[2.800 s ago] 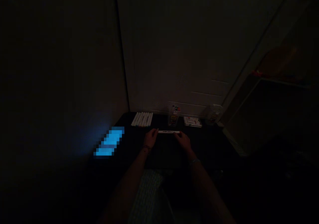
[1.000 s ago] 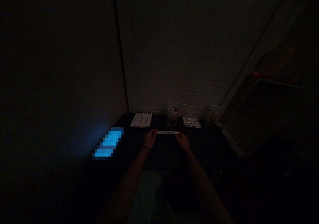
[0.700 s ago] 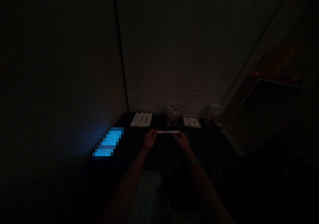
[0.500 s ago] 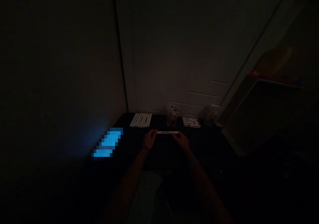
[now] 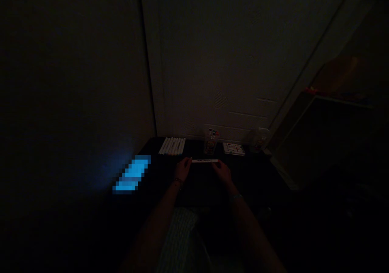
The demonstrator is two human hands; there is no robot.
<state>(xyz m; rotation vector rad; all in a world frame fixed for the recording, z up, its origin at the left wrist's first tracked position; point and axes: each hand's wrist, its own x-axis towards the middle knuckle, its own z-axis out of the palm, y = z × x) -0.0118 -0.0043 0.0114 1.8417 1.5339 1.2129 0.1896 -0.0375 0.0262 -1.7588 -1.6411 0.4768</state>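
The room is very dark. I hold a white marker (image 5: pixel 204 161) level above a dark table (image 5: pixel 252 175), one hand at each end. My left hand (image 5: pixel 182 169) is closed on its left end. My right hand (image 5: pixel 223 171) pinches its right end. A row of several white markers (image 5: pixel 172 146) lies side by side on the table beyond my left hand.
A glowing blue screen (image 5: pixel 133 175) lies at the table's left. At the back stand a clear jar with coloured caps (image 5: pixel 210 141), a flat printed pack (image 5: pixel 233 148) and another clear jar (image 5: pixel 257 140). A wall rises behind; dark furniture (image 5: pixel 328 139) stands to the right.
Almost nothing: both hands stay on the ends of the marker in the same place; only the view shifts slightly.
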